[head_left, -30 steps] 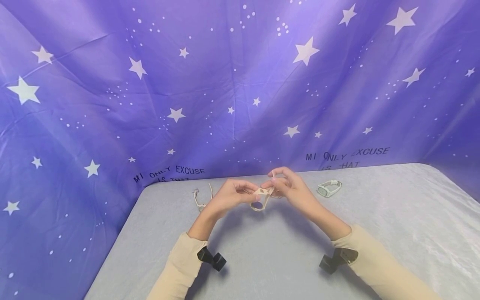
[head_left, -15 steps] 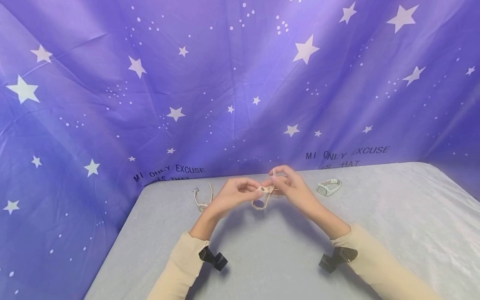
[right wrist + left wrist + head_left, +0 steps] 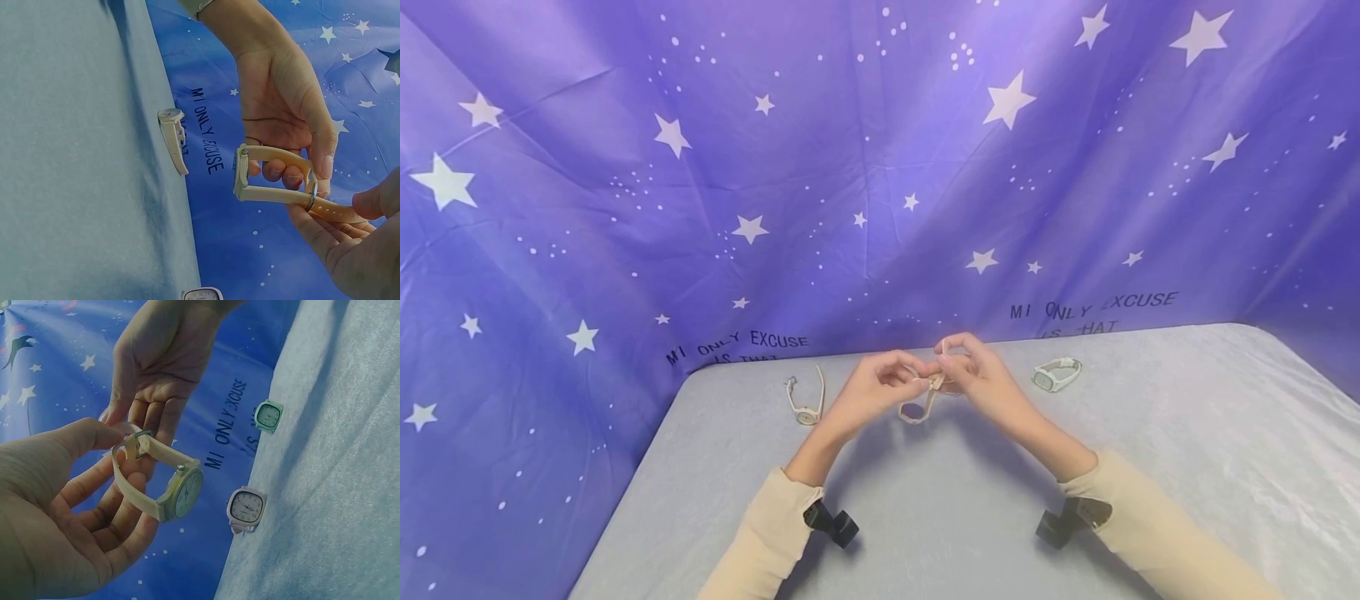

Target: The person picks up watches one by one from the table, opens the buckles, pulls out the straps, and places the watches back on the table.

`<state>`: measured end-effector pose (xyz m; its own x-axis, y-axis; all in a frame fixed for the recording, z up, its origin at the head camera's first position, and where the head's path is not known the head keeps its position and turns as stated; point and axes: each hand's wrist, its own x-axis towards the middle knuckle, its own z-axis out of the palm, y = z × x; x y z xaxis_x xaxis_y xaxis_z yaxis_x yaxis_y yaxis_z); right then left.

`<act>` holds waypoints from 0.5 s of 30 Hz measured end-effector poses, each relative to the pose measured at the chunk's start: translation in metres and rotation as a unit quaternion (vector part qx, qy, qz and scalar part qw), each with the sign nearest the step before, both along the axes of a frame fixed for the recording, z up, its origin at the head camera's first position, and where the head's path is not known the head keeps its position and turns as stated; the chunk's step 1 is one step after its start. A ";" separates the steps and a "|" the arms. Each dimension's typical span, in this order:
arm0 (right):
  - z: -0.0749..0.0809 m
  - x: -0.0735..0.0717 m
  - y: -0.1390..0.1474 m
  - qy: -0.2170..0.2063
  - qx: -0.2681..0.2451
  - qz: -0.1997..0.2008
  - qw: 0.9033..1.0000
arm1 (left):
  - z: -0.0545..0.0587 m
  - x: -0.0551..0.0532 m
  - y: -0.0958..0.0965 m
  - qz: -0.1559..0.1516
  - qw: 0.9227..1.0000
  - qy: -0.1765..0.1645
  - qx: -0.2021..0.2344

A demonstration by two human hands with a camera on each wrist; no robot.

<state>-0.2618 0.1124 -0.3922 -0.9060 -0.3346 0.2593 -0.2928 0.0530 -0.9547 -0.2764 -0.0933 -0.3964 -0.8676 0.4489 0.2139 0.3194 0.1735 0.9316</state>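
Note:
A cream wristwatch is held up between both hands, its dial hanging from the looped strap. In the right wrist view the holed strap end passes through the metal buckle. My left hand pinches the strap by the buckle, its thumb pressed there and its other fingers behind the loop. My right hand pinches the free strap end between thumb and fingers. The fingertips of both hands nearly meet in the head view.
On the grey cloth-covered table lie a cream watch at the left and a mint-green watch at the right. Behind the hands is a pink watch. A purple star-patterned curtain hangs along the back edge.
My left hand has shifted slightly right, closer to the right hand. The strap section between the hands looks shorter, and the watch dial has turned a little. The right hand stays nearly in place.

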 end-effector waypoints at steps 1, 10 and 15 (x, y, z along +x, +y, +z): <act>0.000 0.000 0.000 0.001 0.001 -0.001 1.000 | 0.000 0.000 0.000 0.001 1.000 0.005 -0.002; 0.000 0.003 -0.003 0.002 -0.001 -0.003 1.000 | 0.001 0.004 0.003 0.034 0.996 0.058 -0.052; 0.001 0.004 -0.004 0.003 -0.005 -0.001 1.000 | 0.002 0.005 0.005 0.049 0.995 0.061 -0.061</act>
